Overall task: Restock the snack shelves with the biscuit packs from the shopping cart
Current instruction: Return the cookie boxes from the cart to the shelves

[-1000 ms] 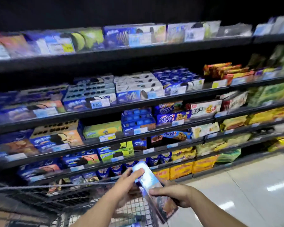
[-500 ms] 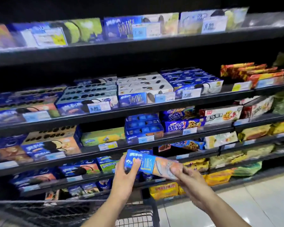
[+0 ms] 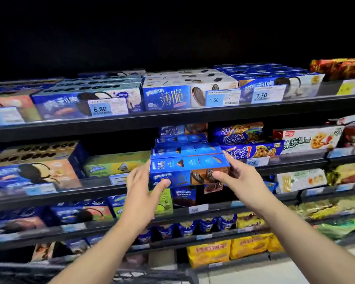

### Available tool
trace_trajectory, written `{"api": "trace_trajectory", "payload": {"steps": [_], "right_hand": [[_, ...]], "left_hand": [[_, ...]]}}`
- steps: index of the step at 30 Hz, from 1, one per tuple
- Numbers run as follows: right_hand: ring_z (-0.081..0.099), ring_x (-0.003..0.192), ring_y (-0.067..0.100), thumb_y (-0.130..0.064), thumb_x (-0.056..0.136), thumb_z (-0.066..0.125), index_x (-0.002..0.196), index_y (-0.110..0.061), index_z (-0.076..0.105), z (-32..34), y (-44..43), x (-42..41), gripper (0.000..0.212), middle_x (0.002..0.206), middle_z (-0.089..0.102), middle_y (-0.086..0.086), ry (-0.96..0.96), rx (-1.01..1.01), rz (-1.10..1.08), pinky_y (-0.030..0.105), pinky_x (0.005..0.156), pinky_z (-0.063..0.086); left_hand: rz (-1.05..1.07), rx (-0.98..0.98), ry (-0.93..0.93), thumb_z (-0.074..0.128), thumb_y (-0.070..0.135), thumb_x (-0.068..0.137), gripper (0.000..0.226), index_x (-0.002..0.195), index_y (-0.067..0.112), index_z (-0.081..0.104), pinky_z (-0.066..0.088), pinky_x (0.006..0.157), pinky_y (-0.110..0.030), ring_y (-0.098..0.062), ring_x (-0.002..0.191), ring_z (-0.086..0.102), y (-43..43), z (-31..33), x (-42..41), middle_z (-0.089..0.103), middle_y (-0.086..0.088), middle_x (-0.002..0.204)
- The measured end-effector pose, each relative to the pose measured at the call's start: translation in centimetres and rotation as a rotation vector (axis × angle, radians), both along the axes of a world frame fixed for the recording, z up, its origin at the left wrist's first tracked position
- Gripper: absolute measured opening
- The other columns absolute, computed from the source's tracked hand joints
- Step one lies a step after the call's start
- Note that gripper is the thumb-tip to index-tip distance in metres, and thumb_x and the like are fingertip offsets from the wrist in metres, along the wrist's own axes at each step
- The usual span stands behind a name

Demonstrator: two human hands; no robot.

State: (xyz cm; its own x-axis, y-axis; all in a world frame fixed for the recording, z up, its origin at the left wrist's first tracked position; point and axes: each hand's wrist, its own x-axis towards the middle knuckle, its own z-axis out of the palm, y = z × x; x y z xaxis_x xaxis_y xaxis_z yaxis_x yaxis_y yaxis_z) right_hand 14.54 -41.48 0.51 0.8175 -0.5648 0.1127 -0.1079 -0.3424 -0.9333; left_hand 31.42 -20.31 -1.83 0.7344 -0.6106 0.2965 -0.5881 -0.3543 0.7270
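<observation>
A blue and brown biscuit box (image 3: 188, 171) lies lengthwise at the front of a middle shelf (image 3: 103, 184), in line with a row of like blue boxes (image 3: 184, 149) behind it. My left hand (image 3: 143, 193) holds its left end, thumb on the front face and fingers at the side. My right hand (image 3: 240, 179) grips its right end, thumb on the front and fingers over the top corner. The cart's black rim (image 3: 131, 275) shows at the bottom edge.
Black shelves run across the view, packed with biscuit boxes. A green box (image 3: 115, 166) sits left of the held box, blue cookie packs (image 3: 250, 149) right of it. Price tags (image 3: 106, 108) line the shelf fronts. Yellow bags (image 3: 209, 253) fill the lowest shelf. Pale floor lies at bottom right.
Both hands have lifted the biscuit box from above the cart, turned it level and brought it up to the middle shelf, into line with the blue boxes there.
</observation>
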Motion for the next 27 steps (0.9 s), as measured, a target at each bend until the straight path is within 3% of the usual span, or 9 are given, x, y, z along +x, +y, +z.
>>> {"api": "trace_trajectory", "payload": {"steps": [5,8,12,15,17,18,20,23,27], "right_hand": [[0.059,0.120,0.001,-0.032,0.094,0.068,0.156,-0.029,0.032,0.1,-2.7,2.8,0.072,0.137,0.059,-0.016,0.033,-0.139,-0.054,0.025,0.107,0.045],[0.055,0.104,-0.014,-0.039,0.094,0.067,0.156,-0.035,0.029,0.5,-3.4,4.2,0.073,0.134,0.052,-0.025,0.065,-0.210,-0.082,0.001,0.086,0.038],[0.053,0.111,0.001,-0.034,0.096,0.065,0.156,-0.026,0.031,0.9,-4.3,5.9,0.069,0.135,0.059,-0.006,0.151,-0.289,-0.084,0.011,0.089,0.036],[0.045,0.070,-0.006,-0.026,0.098,0.062,0.157,-0.030,0.027,1.1,-5.2,6.8,0.068,0.103,0.062,-0.003,0.242,-0.327,-0.049,0.009,0.063,0.038],[0.055,0.087,0.003,-0.023,0.098,0.061,0.158,-0.031,0.024,1.2,-5.7,7.3,0.071,0.118,0.055,0.005,0.306,-0.355,-0.054,0.018,0.085,0.045],[0.057,0.114,0.015,-0.023,0.098,0.061,0.158,-0.032,0.023,1.1,-5.8,7.5,0.072,0.138,0.049,0.008,0.325,-0.371,-0.071,0.027,0.105,0.041],[0.031,0.146,0.029,-0.026,0.098,0.061,0.158,-0.036,0.021,1.0,-5.8,7.7,0.073,0.159,0.032,0.011,0.355,-0.380,-0.118,0.039,0.121,0.028],[0.022,0.150,0.032,-0.031,0.098,0.060,0.158,-0.039,0.018,0.6,-5.3,7.7,0.073,0.158,0.032,0.014,0.396,-0.363,-0.161,0.047,0.122,0.022],[0.032,0.143,0.030,-0.035,0.098,0.059,0.157,-0.035,0.025,0.6,-4.7,7.2,0.068,0.150,0.040,0.013,0.357,-0.363,-0.210,0.049,0.119,0.026]], "left_hand": [[0.133,-0.008,-0.084,0.057,0.050,0.094,0.048,0.137,0.030,0.049,0.032,0.108,-0.037,-0.021,0.126,0.031,-2.6,-0.4,1.4,0.055,0.015,0.127],[0.204,0.015,-0.064,0.060,0.049,0.094,0.031,0.115,0.026,0.057,0.034,0.094,-0.037,-0.018,0.107,0.032,-3.6,-0.3,2.1,0.057,0.007,0.106],[0.272,0.115,0.011,0.060,0.054,0.092,0.032,0.084,0.025,0.048,0.033,0.084,-0.040,-0.020,0.097,0.031,-4.3,0.5,2.8,0.049,0.002,0.090],[0.312,0.222,0.029,0.060,0.056,0.092,0.045,0.070,0.023,0.040,0.035,0.076,-0.040,-0.028,0.087,0.041,-5.0,1.7,3.7,0.048,-0.001,0.076],[0.307,0.270,0.093,0.060,0.056,0.093,0.050,0.064,0.019,0.043,0.040,0.074,-0.041,-0.034,0.082,0.051,-5.6,2.3,4.1,0.053,-0.003,0.068],[0.296,0.290,0.124,0.059,0.055,0.094,0.049,0.064,0.017,0.047,0.041,0.075,-0.040,-0.035,0.084,0.055,-5.8,2.4,4.2,0.060,-0.007,0.071],[0.281,0.308,0.119,0.058,0.049,0.096,0.037,0.090,0.013,0.064,0.044,0.094,-0.044,-0.038,0.111,0.054,-6.3,2.2,4.4,0.069,-0.017,0.107],[0.270,0.256,0.061,0.060,0.036,0.098,0.061,0.151,0.016,0.037,0.025,0.116,-0.050,-0.028,0.142,0.026,-6.7,2.6,4.2,0.046,-0.009,0.151],[0.308,0.241,0.044,0.058,0.035,0.099,0.056,0.150,0.020,0.039,0.029,0.113,-0.053,-0.031,0.138,0.036,-6.6,2.3,4.4,0.055,-0.010,0.142]]}}
